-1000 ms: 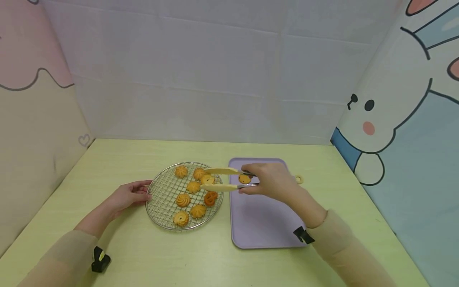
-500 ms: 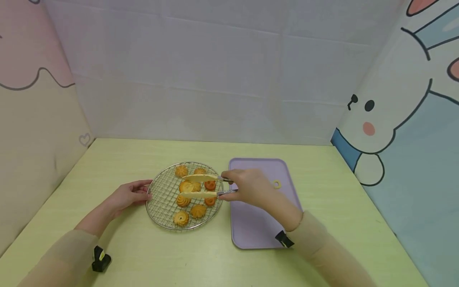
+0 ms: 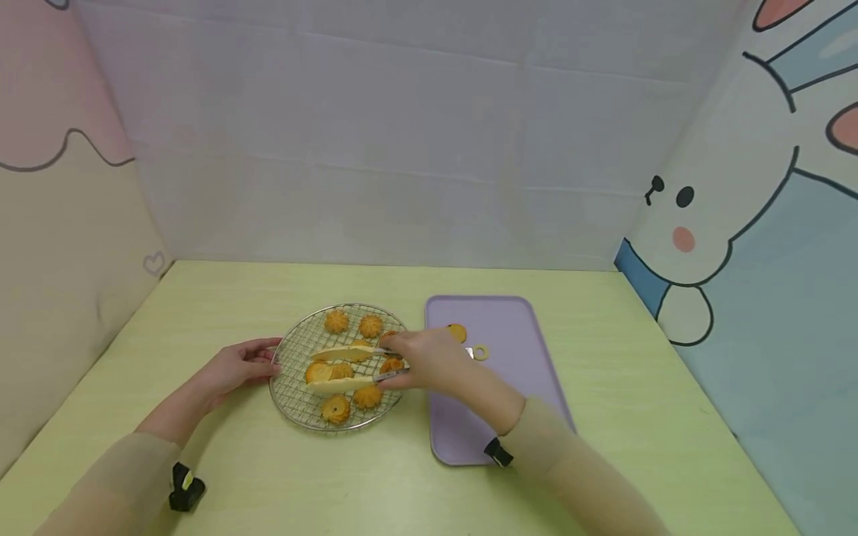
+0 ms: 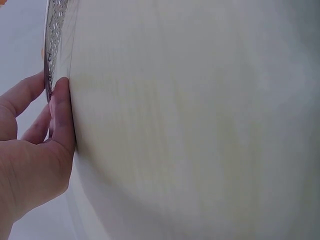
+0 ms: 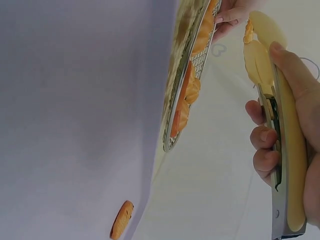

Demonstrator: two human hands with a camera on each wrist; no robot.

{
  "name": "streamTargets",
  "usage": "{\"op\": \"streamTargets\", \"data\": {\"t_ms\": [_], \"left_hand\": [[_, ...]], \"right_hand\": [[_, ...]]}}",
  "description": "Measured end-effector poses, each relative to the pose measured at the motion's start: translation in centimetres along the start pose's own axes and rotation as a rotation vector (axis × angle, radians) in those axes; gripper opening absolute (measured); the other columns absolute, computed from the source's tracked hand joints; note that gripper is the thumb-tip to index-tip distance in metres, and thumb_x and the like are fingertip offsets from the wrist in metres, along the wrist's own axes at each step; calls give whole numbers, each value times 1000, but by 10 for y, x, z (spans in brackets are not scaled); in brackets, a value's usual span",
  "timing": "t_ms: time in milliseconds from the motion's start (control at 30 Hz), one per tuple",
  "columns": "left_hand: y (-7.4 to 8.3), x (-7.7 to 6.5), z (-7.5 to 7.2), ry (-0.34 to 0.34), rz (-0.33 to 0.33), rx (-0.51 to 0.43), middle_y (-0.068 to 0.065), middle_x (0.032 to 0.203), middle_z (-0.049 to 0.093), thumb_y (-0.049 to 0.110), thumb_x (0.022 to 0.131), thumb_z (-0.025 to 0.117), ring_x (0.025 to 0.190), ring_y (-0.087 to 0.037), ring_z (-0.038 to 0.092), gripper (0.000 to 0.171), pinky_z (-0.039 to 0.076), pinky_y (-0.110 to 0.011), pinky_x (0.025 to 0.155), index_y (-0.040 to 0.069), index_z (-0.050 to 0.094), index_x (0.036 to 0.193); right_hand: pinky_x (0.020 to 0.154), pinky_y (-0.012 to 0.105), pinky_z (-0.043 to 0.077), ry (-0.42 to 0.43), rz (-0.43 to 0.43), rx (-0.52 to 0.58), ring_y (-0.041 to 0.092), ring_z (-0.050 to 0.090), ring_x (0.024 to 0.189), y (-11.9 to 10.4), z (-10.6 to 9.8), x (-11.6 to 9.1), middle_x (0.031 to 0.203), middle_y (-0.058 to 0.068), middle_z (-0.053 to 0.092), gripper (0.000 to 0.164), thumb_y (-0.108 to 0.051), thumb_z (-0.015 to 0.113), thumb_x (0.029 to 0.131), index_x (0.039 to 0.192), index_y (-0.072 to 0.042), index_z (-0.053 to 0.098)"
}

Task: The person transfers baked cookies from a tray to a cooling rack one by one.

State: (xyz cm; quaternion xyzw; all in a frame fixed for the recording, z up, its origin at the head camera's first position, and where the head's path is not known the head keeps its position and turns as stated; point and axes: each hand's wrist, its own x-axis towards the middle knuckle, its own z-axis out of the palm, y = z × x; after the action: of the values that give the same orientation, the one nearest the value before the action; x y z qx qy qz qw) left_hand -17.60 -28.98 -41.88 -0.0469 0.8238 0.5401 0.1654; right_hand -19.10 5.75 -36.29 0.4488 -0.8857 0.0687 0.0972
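Observation:
My left hand (image 3: 228, 376) pinches the left rim of a round wire cooling rack (image 3: 292, 394); in the left wrist view its fingers (image 4: 61, 112) lie at the rim. Several golden piped cookies (image 3: 337, 409) sit on the mesh, and some reddish ones are partly hidden by my right hand. My right hand (image 3: 442, 365) holds cream-tipped tongs (image 3: 345, 385) above the rack. Between the tong tips is a pale round cookie (image 3: 318, 372), whose edge (image 5: 248, 31) shows in the right wrist view. Whether that cookie touches the rack I cannot tell.
A purple rectangular tray (image 3: 512, 327) lies right of the rack, under my right forearm. One cookie (image 3: 458, 333) lies on its far part. The tongs' ring end (image 3: 480, 353) sticks out behind my hand. Walls stand behind and beside the pale table (image 3: 268, 476).
My right hand has moved left from over the tray to over the rack, carrying the cookie in the tongs leftward and nearer. The left hand stays at the rack's rim.

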Motion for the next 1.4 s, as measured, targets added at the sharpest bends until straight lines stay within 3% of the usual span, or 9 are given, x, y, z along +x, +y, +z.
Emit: {"op": "streamTargets", "data": {"t_ms": [267, 400, 867, 1400], "left_hand": [[-2, 1, -2, -16, 7, -34, -5, 107, 47, 15, 86, 70, 88, -4, 50, 75, 51, -21, 76, -1, 29, 146], [-1, 1, -1, -17, 8, -32, -6, 108, 48, 15, 85, 70, 88, -4, 51, 76, 51, -20, 76, -2, 28, 146], [-1, 1, -1, -8, 8, -10, -8, 111, 49, 16, 85, 71, 88, -4, 52, 76, 50, -19, 76, -2, 29, 146], [-5, 6, -1, -12, 6, -29, -9, 112, 47, 14, 85, 71, 88, -4, 53, 76, 51, -19, 77, -4, 28, 146]], "right_hand": [[50, 19, 41, -195, 41, -7, 2, 56, 69, -12, 10, 17, 89, -11, 66, 62, -65, 63, 77, 121, -21, 61], [50, 20, 41, -244, 61, 2, 2, 53, 63, -17, 15, 22, 79, -13, 61, 62, -66, 62, 76, 119, -22, 62], [42, 20, 37, -267, 88, -17, 4, 48, 53, -26, 21, 31, 84, -9, 66, 62, -65, 60, 78, 121, -21, 62], [48, 24, 43, -294, 116, -11, 8, 58, 64, -26, 23, 34, 99, -6, 68, 66, -67, 62, 75, 121, -19, 61]]}}
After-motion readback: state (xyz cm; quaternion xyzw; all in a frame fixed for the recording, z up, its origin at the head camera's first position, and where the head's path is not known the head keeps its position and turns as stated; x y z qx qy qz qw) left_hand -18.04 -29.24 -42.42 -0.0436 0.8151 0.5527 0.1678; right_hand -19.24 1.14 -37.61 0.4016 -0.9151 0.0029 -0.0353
